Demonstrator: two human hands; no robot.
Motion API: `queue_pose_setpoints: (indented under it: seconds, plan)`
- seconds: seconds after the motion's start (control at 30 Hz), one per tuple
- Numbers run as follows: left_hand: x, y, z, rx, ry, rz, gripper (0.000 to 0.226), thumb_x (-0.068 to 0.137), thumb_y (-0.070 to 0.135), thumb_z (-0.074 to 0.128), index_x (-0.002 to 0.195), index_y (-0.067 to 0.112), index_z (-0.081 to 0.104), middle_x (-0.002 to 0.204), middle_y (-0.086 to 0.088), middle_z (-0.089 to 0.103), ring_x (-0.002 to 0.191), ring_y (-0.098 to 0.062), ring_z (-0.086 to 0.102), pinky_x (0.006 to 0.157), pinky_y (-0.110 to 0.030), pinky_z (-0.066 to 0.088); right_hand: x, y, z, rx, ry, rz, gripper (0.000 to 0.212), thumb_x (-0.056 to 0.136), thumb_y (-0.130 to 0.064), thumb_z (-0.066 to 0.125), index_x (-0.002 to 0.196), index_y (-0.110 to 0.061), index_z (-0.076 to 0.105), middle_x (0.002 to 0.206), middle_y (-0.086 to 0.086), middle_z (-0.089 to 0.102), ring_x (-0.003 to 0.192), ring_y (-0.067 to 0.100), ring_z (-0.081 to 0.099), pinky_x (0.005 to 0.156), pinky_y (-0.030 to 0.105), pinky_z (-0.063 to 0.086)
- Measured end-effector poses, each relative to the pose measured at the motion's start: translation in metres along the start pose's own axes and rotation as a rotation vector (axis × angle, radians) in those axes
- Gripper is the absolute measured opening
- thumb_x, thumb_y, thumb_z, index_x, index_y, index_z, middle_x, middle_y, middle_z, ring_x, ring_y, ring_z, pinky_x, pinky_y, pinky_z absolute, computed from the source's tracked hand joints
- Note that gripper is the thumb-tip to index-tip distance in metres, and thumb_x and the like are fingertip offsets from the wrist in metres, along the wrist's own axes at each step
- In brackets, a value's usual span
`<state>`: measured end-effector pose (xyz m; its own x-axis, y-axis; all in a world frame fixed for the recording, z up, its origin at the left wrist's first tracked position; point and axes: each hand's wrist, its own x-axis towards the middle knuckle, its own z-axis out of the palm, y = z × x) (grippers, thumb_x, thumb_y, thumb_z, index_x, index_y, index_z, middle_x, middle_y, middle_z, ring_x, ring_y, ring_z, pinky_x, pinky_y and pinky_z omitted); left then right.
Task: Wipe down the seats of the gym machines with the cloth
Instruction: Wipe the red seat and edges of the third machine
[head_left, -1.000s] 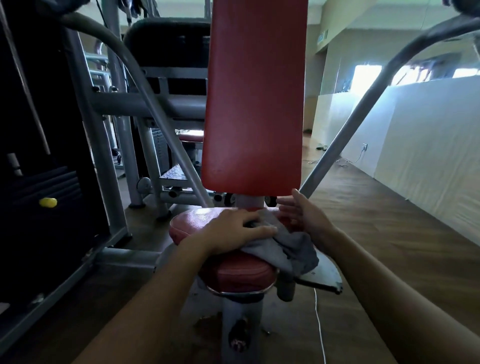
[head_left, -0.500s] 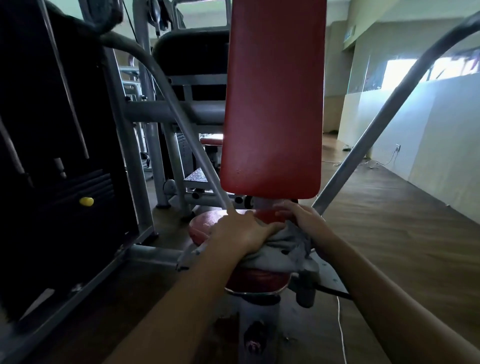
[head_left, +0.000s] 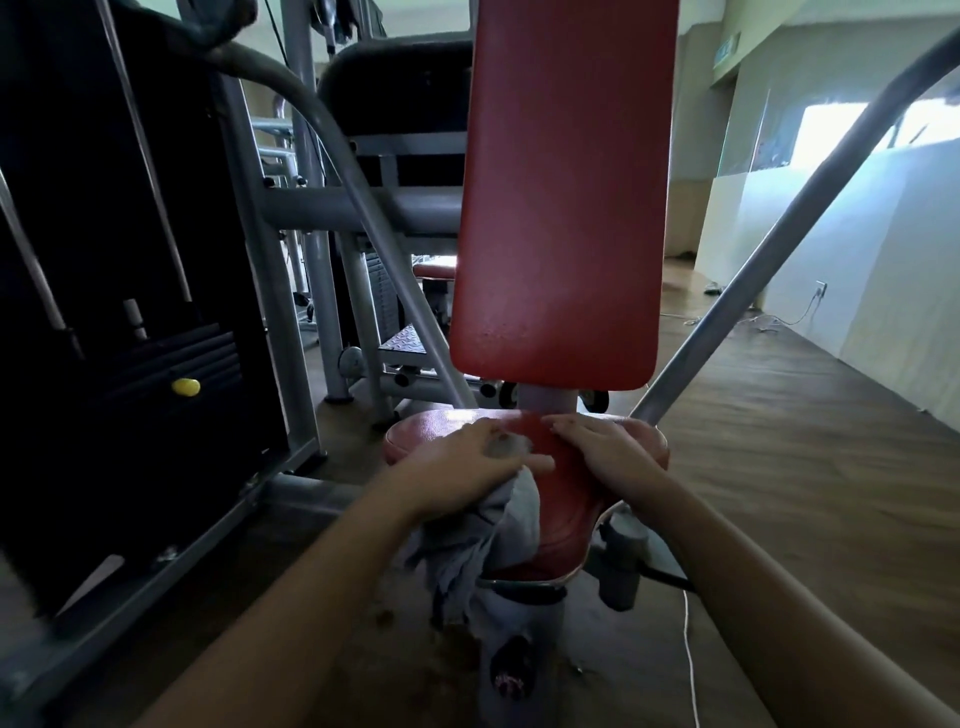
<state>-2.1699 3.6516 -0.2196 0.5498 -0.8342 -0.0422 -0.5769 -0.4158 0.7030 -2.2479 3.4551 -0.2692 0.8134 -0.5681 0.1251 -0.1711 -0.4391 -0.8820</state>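
Dim gym, wood floor (head_left: 779, 467) running off toward 3 o'clock, pale wall (head_left: 893, 270) beyond. Dead centre, just under the tall red backrest (head_left: 561, 208), a red seat (head_left: 569, 499).

On its 9 o'clock half, left hand (head_left: 465, 470): palm down, fingers curled into a grey cloth (head_left: 475, 545), a tuft poking up between them. Rest of the cloth trailing off the near edge toward 6 o'clock. Held so, most likely, to keep a wad under the palm for rubbing while letting the slack hang clear.

On the 3 o'clock half, right hand (head_left: 610, 449): laid flat, fingers straight, holding nothing, touching bare vinyl. Probably there to brace the body or steady the seat against the wiping push. Between the two hands, a strip of bare red. Judged mid-wipe, with the right half yet to cover.

At 9 o'clock of the seat, a black stack (head_left: 130, 338) with a yellow pin (head_left: 186, 387). At 2 o'clock, a slanted grey bar (head_left: 779, 260) rising past the backrest.

Counted:
- two hands
- one cloth
- one seat under work
- one far seat (head_left: 435, 270), red, glimpsed at 11 o'clock
- one backrest
- one pin
- one white cable (head_left: 691, 670) on the floor at 5 o'clock
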Motion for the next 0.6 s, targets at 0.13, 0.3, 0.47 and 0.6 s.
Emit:
queue_pose_setpoints:
  seconds: [0.13,0.3,0.47,0.6]
  plan:
    - [-0.015,-0.002,-0.008,0.104,0.029,-0.006,0.043,0.098,0.042,0.057,0.141,0.035,0.055,0.122,0.016,0.062,0.111,-0.002,0.057,0.09,-0.013,0.04,0.0,0.004,-0.001,-0.127,0.003,-0.074,0.032,0.07,-0.064,0.046,0.091,-0.056,0.069,0.122,-0.012,0.07,0.127,0.015,0.055,0.116,0.046,0.034]
    - [-0.037,-0.025,0.012,-0.074,0.371,0.081,0.018,0.095,0.036,0.064,0.106,0.026,0.075,0.09,0.005,0.075,0.085,-0.004,0.068,0.085,-0.032,0.055,-0.008,0.0,0.002,-0.324,0.058,-0.123,0.053,0.076,-0.065,0.041,0.112,-0.043,0.073,0.126,-0.018,0.066,0.129,0.009,0.051,0.116,0.05,0.028]
    - [-0.062,-0.045,0.035,-0.211,0.768,0.138,0.022,0.099,0.024,0.06,0.117,0.033,0.064,0.101,0.016,0.066,0.091,0.002,0.061,0.079,-0.021,0.048,-0.014,-0.006,0.005,-0.401,0.079,-0.182,0.028,0.098,-0.037,0.051,0.114,-0.033,0.073,0.126,-0.011,0.067,0.124,0.014,0.055,0.116,0.052,0.029]
    - [-0.094,-0.063,0.056,-0.214,1.022,0.034,0.041,0.095,0.027,0.064,0.133,0.037,0.052,0.124,0.015,0.042,0.095,0.008,0.049,0.084,-0.011,0.039,-0.04,-0.03,0.012,-0.382,-0.003,-0.325,0.023,0.095,-0.034,0.063,0.115,-0.03,0.073,0.116,-0.018,0.068,0.114,0.002,0.057,0.106,0.027,0.038]
